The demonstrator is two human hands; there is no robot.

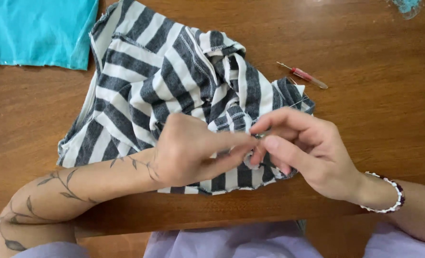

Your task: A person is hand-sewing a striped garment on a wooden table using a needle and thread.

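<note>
Far left on the brown wooden counter (375,119): turquoise cloth (38,31). Far right: red-handled seam ripper (304,75), with turquoise fluff (406,5) beyond.

Home sewing spot, likely a domestic room rather than a shop or factory: a single polished wooden tabletop (375,119) serves as the work surface, with no machines or industrial fittings in view. Loose garments lie on it, a grey-and-white striped knit garment (174,86) and a turquoise fabric piece (40,31), beside a small red-handled seam ripper (304,75). The person sits close against the table edge, lilac clothing (231,241) at the lap.
</note>
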